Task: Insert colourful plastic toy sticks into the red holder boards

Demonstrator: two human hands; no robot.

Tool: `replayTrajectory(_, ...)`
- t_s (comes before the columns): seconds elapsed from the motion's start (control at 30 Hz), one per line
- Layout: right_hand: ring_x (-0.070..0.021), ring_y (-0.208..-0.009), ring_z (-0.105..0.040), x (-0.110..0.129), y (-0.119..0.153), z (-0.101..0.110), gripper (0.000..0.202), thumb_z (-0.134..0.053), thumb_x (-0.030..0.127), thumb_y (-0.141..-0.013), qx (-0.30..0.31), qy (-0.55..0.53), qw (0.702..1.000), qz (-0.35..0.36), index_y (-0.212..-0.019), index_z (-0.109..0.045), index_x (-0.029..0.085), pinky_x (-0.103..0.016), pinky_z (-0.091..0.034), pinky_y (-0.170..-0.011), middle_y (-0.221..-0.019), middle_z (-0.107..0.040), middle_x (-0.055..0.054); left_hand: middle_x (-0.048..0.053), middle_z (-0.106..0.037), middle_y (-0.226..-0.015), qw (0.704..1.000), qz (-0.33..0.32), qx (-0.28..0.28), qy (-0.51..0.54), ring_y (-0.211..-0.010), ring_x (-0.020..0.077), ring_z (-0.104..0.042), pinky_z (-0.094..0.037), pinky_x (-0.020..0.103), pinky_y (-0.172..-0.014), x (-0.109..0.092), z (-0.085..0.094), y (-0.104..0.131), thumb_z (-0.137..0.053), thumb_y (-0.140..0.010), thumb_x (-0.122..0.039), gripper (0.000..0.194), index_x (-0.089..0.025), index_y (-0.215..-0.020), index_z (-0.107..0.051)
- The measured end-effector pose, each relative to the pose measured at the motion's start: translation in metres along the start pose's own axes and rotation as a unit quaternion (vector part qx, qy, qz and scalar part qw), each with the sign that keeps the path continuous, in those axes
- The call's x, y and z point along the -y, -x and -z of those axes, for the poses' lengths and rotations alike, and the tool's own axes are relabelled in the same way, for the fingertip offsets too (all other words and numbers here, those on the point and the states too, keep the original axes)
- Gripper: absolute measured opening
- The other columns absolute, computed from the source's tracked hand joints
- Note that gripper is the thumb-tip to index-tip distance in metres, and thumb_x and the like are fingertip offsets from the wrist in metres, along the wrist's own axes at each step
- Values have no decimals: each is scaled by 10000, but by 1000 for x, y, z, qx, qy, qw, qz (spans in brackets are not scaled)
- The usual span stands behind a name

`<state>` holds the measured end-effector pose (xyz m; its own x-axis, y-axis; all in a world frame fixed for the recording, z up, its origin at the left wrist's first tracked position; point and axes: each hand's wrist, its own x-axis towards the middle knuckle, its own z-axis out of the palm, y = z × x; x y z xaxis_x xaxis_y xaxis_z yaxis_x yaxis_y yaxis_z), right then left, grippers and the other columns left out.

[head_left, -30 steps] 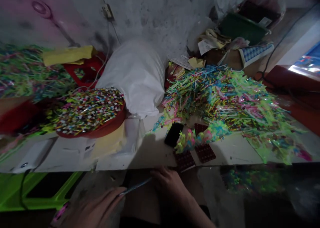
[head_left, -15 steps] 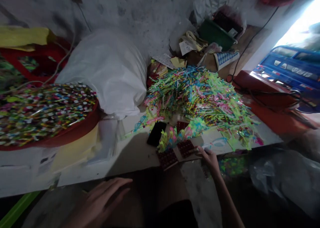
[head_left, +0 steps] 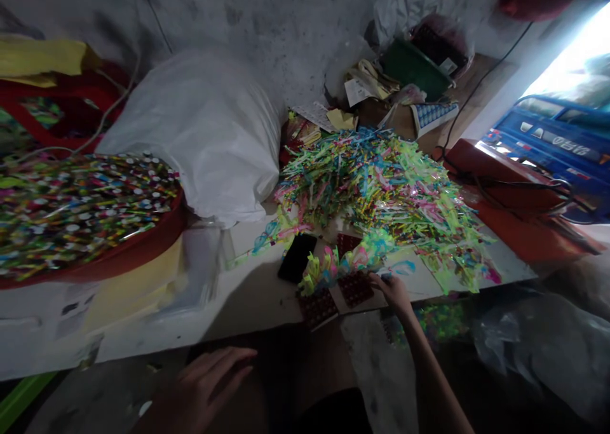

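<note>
Now the hands were apart: right of the black phone [head_left: 296, 258], the right hand [head_left: 391, 289] reached the dark red pack [head_left: 355, 290], grip unclear; the left hand [head_left: 212, 373] hung open, nearer the body.

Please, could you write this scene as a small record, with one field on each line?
Left hand: left hand, in front of the table edge, no object visible in it
Right hand: right hand, at the dark red cards; grip unclear
Beside cards: black flat object
Behind cards: heap of colorful strips
Left side: red tub, full of small colorful pieces
Against wall: white sack
</note>
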<state>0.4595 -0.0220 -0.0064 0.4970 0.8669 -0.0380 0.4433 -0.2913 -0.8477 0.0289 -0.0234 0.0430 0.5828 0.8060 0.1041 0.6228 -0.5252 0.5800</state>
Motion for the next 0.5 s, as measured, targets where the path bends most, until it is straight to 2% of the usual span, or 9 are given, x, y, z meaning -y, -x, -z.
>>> replayTrajectory(0.1,-235,-658,-647,4,-3,-1,516,-590,663,-609,31,7,999,-18,-578,-611,149,-287,-506,-568,-569,-641,-42,-63,-711,-958,1000,-9,1,2,-861,130,-674,-522,173,-778,-9,-1,-8,-494,-857,-434,226,-353,-999,-651)
replayTrajectory(0.17,-236,-652,-646,8,-6,-1,504,-611,656,-590,31,-3,999,-30,-557,-605,153,-295,-511,-570,-561,-644,-46,-64,-717,-927,1000,-27,5,14,-827,124,-680,-527,164,-753,-14,-1,-13,-482,-865,-428,221,-343,-970,-657)
replayTrajectory(0.37,-238,-704,-672,9,-15,-4,487,-681,610,-532,75,-136,985,-79,-665,-643,142,-368,-552,-717,-646,-687,-43,-66,-717,-920,999,-36,0,29,-814,114,-682,-527,151,-740,-17,-3,-19,-454,-883,-434,237,-335,-969,-650)
replayTrajectory(0.5,-259,-677,-673,5,-21,-8,490,-704,617,-474,58,-86,990,-95,-611,-618,155,-388,-566,-673,-583,-660,-21,-61,-713,-938,999,-39,12,34,-830,117,-679,-523,153,-752,-13,-4,-17,-484,-873,-419,217,-330,-991,-644)
